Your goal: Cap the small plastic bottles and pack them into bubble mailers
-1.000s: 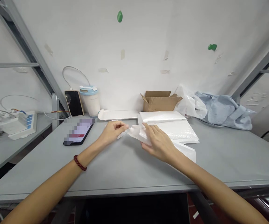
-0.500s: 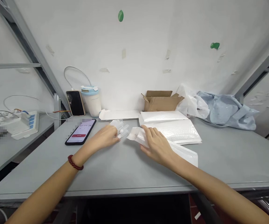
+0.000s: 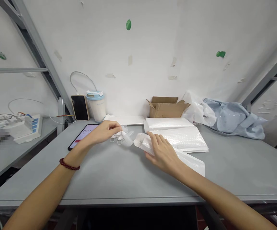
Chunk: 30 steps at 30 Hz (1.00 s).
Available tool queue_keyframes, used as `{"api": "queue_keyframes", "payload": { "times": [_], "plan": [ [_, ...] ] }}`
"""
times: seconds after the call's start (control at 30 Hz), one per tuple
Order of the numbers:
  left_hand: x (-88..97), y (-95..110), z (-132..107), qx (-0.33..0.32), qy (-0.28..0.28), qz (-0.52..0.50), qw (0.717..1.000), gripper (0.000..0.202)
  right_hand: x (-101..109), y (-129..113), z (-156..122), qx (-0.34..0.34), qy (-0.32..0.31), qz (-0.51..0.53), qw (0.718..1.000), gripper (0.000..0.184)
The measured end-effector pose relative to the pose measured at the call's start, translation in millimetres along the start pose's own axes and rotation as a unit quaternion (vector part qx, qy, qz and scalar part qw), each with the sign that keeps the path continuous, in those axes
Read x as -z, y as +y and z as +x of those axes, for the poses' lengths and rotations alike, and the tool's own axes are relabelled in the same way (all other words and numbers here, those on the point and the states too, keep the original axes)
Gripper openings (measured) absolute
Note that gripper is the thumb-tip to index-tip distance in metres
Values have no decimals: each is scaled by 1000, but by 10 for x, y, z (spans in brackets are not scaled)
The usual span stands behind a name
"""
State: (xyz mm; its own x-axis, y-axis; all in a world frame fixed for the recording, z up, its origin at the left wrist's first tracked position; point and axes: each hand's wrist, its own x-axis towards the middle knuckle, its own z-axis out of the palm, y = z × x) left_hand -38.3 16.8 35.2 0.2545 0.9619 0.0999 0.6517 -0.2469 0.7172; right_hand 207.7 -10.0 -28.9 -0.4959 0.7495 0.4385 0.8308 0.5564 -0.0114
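Note:
My left hand (image 3: 108, 131) is closed in a pinch over the table. From its fingertips a small translucent plastic bottle (image 3: 127, 139) points down and to the right. More clear plastic pieces (image 3: 116, 136), some with thin white loops, lie just under and behind it; their exact kind is hard to make out. My right hand (image 3: 162, 152) is wrapped around a white bubble mailer (image 3: 192, 161). The mailer's open mouth faces left, close to the bottle but apart from it. Behind my right hand more white bubble mailers (image 3: 186, 138) lie flat.
An open cardboard box (image 3: 168, 110) stands at the wall, beside a white plastic bag (image 3: 197, 108) and a light blue cloth (image 3: 234, 118). At left are a lidded cup (image 3: 96, 107), an upright phone (image 3: 80, 108) and a flat phone (image 3: 81, 135), partly behind my left arm.
My left hand has lifted from the clear plastic pieces, with a small bottle now showing in its pinch. My right hand keeps its hold on the mailer. The view has tilted up slightly.

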Motion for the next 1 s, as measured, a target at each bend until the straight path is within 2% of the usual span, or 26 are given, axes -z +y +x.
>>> {"api": "queue_keyframes", "payload": {
  "times": [0.13, 0.27, 0.37, 0.5, 0.6, 0.73, 0.9, 1.0],
  "plan": [
    [-35, -12, 29, 30, 28, -72, 997, 24, 10, 4, -12, 4, 0, 2, 1000, 64],
    [-263, -46, 70, 58, -24, -160, 985, 24, 14, -5, -14, 11, 4, 16, 1000, 62],
    [-439, -98, 95, 105, -79, -257, 957, 27, 17, -27, -17, 27, 10, 40, 999, 56],
    [-495, -170, 119, 120, -79, -332, 932, 25, 30, -48, -24, 46, 8, 60, 997, 52],
    [-460, -176, 118, 108, -55, -320, 940, 23, 35, -39, -22, 43, 1, 62, 997, 57],
    [-388, -135, 93, 103, -28, -246, 963, 24, 24, -13, -15, 24, -20, 45, 998, 65],
    [-280, -128, 91, 139, -54, -213, 966, 24, 19, -4, -18, 16, -48, 32, 998, 67],
    [-336, -101, 84, 163, -84, -232, 955, 23, 24, -10, -25, 14, -52, 33, 998, 70]
  ]
}}
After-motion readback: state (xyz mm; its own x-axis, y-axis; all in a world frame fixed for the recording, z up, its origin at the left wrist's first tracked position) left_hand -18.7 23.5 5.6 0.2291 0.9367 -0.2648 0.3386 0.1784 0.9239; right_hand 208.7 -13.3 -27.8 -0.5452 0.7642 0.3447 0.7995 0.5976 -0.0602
